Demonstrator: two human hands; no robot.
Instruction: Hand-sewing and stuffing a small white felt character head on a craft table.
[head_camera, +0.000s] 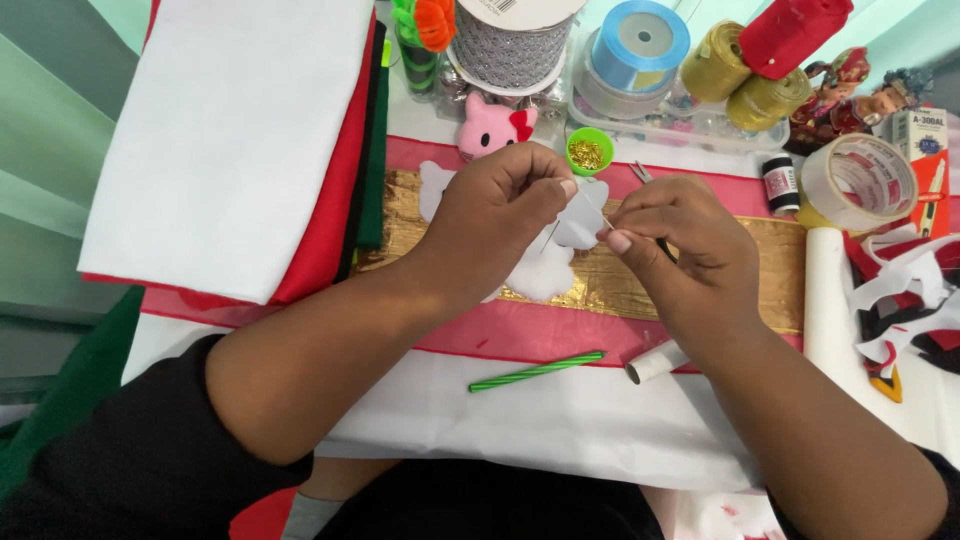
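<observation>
This looks like a home craft or sewing table, crowded with handicraft supplies. A stack of folded white, red and dark green felt sheets (240, 130) lies at one side, while along the back edge stand a spool of pale blue ribbon (638, 42), rolls of gold ribbon (745, 80), a big reel of silver glitter cord (510, 45), a small black thread spool (779, 183) and a roll of clear packing tape (858, 182). A small green cup of gold pins (589, 151), a pink plush cat head with a red bow (494, 126) and white paper offcuts (915, 290) add to the hobby-corner feel.
</observation>
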